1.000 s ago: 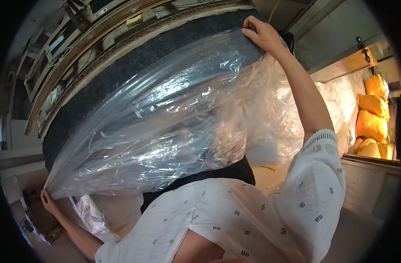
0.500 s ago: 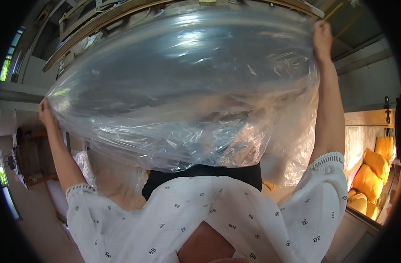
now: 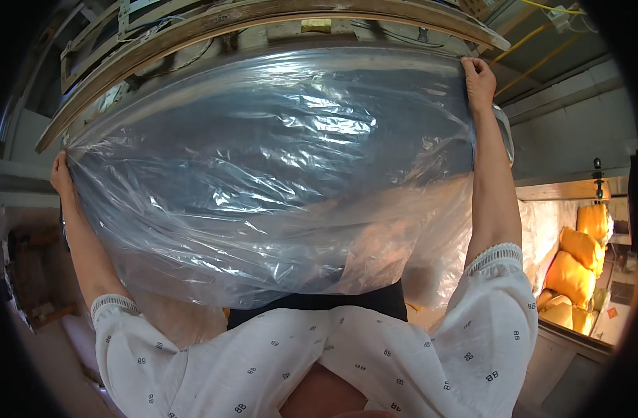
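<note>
A wide sheet of clear plastic film (image 3: 284, 174) is stretched between my raised arms, shiny and creased, its lower edge hanging over my waist. Fingers closed, my left hand (image 3: 60, 174) grips the film's left corner. My right hand (image 3: 479, 82) pinches the upper right corner between thumb and fingers, higher than the left. Between them the film's top edge runs in a taut line just under a long wooden bar. Whether the film is a single sheet or a bag, I cannot tell.
The curved-looking wooden bar (image 3: 277, 21) of a frame spans the far side, with cables behind it. Yellow bundles (image 3: 573, 268) are stacked at the right beside a brightly lit plastic-covered surface. A yellow cable (image 3: 531, 52) runs at the upper right.
My right hand has come down and inward, and my left hand has shifted slightly left. The film has gone from billowing to flatter and more creased. More of the wooden bar shows.
</note>
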Tool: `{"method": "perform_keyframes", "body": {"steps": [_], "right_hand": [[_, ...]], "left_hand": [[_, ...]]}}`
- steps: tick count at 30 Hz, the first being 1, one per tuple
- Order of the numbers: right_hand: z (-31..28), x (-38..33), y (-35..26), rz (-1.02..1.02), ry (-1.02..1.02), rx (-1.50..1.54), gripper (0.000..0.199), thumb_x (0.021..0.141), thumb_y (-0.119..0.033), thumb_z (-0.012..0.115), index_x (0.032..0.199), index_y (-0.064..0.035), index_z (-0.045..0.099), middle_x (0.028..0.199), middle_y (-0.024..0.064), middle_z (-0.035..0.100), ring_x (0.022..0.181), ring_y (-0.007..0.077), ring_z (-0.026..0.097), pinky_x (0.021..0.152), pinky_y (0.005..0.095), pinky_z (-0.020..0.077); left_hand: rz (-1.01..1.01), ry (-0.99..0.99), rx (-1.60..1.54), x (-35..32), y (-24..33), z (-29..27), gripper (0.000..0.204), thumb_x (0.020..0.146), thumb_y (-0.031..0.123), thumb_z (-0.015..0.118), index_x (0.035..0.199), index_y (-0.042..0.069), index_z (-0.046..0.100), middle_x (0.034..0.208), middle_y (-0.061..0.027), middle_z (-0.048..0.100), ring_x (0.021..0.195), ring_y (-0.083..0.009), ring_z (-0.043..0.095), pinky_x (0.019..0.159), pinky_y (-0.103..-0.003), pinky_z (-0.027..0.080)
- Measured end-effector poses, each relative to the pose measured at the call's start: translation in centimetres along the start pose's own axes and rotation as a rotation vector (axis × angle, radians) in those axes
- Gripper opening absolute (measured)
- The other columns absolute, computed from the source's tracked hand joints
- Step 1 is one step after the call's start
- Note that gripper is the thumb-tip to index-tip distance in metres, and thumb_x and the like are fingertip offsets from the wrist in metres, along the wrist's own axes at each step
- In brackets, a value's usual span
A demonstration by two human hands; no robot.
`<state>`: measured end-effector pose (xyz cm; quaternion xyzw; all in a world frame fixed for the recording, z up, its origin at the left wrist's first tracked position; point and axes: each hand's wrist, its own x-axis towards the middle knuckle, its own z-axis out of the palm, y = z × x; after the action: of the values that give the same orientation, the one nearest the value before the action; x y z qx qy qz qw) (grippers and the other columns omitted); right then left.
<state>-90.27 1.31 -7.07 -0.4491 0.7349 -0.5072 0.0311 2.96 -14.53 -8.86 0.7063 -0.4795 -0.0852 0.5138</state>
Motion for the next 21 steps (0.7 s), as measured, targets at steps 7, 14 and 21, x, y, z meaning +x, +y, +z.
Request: {"method": "perform_keyframes", "body": {"steps": [7, 14, 21], "right_hand": [[-0.2, 0.6, 0.6, -0.070, 0.184, -0.283, 0.038, 0.072, -0.034, 0.068, 0.083, -0.0016, 0.051, 0.093, 0.0123, 0.049, 0.081, 0.0236, 0.049, 0.077, 0.0328, 0.0411], [-0.4, 1.4, 1.4, 0.044, 0.237, -0.117, 0.039, 0.078, -0.036, 0.059, 0.085, 0.0006, 0.050, 0.097, 0.0178, 0.049, 0.092, 0.0321, 0.048, 0.085, 0.0364, 0.0356], [0.4, 2.7, 2.1, -0.013, 0.212, -0.091, 0.042, 0.084, -0.039, 0.050, 0.092, 0.0023, 0.054, 0.102, 0.0223, 0.052, 0.096, 0.0359, 0.048, 0.086, 0.0390, 0.0358]], "left_hand": [[-0.083, 0.028, 0.295, -0.1, 1.7, 0.9, 0.043, 0.074, 0.038, 0.065, 0.094, 0.000, 0.066, 0.092, -0.0081, 0.064, 0.086, -0.0168, 0.057, 0.079, -0.029, 0.042], [-0.099, 0.185, 0.263, 0.4, 0.0, -0.7, 0.040, 0.081, 0.031, 0.054, 0.101, -0.003, 0.061, 0.100, -0.0123, 0.060, 0.091, -0.0217, 0.055, 0.081, -0.031, 0.041], [-0.184, 0.134, -0.159, 4.7, -4.9, -2.9, 0.037, 0.086, 0.025, 0.046, 0.104, -0.004, 0.060, 0.100, -0.0120, 0.061, 0.090, -0.0227, 0.055, 0.080, -0.031, 0.042]]}}
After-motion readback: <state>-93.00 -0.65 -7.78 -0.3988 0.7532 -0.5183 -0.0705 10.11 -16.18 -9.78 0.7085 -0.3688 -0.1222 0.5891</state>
